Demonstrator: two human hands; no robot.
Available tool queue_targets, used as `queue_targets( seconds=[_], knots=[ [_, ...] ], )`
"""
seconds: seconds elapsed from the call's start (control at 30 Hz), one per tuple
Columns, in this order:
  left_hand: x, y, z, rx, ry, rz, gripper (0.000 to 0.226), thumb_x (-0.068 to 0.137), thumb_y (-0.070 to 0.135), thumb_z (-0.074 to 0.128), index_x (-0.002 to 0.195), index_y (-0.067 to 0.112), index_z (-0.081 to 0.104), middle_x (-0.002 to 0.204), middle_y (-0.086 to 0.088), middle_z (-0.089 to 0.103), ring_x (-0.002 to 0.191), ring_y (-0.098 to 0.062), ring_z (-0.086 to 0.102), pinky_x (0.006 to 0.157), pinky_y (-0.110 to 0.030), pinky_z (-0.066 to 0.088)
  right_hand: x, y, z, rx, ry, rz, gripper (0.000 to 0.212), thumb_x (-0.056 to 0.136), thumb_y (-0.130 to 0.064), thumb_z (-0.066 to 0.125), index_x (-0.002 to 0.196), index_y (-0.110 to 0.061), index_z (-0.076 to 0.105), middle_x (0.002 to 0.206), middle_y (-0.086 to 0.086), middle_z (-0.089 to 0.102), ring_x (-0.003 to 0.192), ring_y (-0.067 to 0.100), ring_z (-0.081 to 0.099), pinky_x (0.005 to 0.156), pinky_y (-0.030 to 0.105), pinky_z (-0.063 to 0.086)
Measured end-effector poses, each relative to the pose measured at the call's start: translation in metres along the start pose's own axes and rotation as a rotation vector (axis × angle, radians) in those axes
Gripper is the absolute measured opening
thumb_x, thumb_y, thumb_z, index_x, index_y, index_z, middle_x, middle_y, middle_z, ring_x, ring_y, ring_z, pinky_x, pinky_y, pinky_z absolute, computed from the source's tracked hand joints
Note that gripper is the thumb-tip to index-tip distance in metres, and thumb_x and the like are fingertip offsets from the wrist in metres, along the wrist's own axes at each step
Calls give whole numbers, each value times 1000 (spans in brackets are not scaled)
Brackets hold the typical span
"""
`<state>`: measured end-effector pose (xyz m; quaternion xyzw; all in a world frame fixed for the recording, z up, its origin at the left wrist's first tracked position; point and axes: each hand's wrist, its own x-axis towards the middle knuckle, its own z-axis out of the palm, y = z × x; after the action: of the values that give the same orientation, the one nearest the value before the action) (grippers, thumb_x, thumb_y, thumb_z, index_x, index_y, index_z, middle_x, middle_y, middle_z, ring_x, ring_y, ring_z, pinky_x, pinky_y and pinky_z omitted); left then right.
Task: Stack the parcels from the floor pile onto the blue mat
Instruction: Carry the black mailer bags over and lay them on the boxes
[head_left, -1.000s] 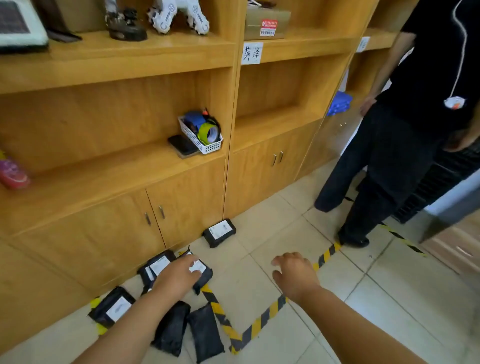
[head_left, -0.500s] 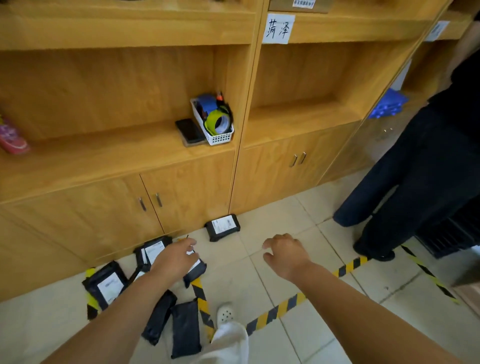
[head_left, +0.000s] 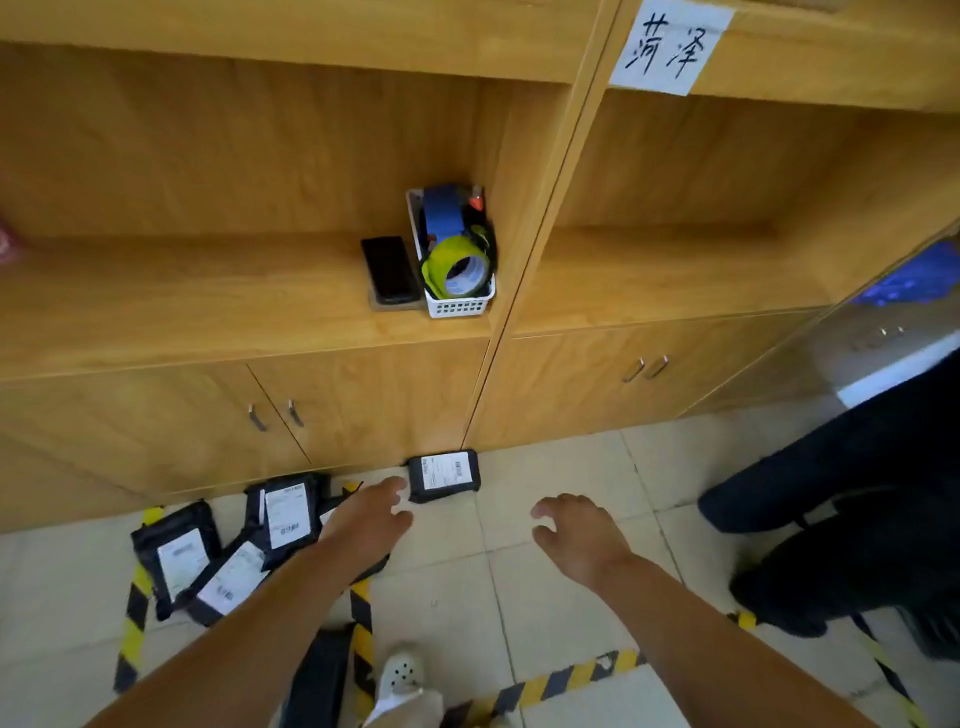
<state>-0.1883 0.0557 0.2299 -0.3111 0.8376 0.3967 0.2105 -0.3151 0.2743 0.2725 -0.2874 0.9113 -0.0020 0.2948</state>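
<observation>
Parcel (head_left: 443, 475) just beyond left hand (head_left: 367, 525)

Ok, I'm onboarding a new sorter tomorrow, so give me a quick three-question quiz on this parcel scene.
1. True or false: the left hand grips a parcel.
2. Where does the lone parcel lie? A) on the shelf B) on the floor against the cabinet base C) inside the white basket
3. Fill in: the white basket on the shelf holds rolls of ____, with a dark phone lying beside it.

Key: 1 false, its fingers are spread and it holds nothing, like the right hand. 2 B. 3 tape.
</observation>
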Motion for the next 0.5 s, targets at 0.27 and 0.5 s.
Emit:
queue_targets(
  seconds=[0.27,0.5],
  knots=[
    [108,-4,43,-9,4,-140,57,94,23,45,147,23,24,132,-5,53,111,-23,55,90,-36,50,146,37,35,41,-153,-4,31,95,-28,43,123,-27,58,127,0,57,116,17,53,94,26,42],
    [242,-57,135,87,-36,-232,60,94,23,45,148,23,19,134,-6,49,113,-24,55,89,-33,49,286,65,139,112,-195,-1,31,96,-26,45,124,-24,58,128,1,58,111,17,57,87,25,46]
  ],
)
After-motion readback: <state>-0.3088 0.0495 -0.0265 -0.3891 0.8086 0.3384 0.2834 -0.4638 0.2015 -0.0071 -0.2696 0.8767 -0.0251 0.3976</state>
